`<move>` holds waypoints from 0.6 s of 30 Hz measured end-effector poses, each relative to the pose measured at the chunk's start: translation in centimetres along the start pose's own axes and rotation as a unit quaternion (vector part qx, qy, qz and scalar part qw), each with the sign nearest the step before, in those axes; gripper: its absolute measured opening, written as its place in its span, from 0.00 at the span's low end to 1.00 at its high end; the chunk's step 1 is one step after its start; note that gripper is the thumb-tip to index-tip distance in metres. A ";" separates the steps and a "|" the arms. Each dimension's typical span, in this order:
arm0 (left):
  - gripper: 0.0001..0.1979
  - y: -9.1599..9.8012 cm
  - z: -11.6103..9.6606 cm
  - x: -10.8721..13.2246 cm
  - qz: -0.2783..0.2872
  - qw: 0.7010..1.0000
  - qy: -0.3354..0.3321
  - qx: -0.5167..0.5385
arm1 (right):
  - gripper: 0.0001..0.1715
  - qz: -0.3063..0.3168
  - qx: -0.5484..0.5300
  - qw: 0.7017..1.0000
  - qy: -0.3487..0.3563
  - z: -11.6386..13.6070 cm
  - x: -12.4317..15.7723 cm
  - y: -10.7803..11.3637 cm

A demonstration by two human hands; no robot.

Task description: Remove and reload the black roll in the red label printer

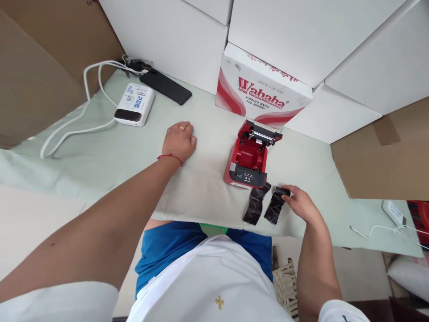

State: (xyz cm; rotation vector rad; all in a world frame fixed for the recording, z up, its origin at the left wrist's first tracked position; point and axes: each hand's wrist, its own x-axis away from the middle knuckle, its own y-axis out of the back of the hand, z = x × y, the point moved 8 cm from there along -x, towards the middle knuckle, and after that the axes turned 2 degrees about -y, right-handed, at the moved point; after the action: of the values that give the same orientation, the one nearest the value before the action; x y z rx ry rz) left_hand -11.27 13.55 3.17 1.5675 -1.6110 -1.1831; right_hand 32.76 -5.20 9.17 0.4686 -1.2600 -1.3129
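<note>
A small red printer (248,156) stands on the table (100,152) with its lid open and its paper bay empty. In front of it lie two curling strips of dark film (255,206). My right hand (301,203) pinches the rolled end of the right strip of dark film (276,202), fingers closed on it. My left hand (179,141) rests knuckles-down on the cloth to the printer's left, fingers curled under, a ring showing and a red thread on the wrist; whatever is inside it is hidden.
A white device (134,104) with a white cable (75,118) and a black phone (166,86) lie at the back left. White cartons and a red-printed "Wahaha" box (261,91) line the back. Brown cardboard (378,152) stands right, a power strip (393,212) beyond.
</note>
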 end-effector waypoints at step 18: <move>0.30 0.3 -0.1 0.0 -0.011 1.000 0.003 -0.023 | 0.19 0.184 -0.113 0.950 0.226 11.2 4.7 2.7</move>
State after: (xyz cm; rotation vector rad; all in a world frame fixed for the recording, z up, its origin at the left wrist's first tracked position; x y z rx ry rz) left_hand -11.36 13.54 3.50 1.5616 -1.5554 -1.2183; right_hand 23.24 -4.43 17.15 0.3266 -0.7571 -0.9464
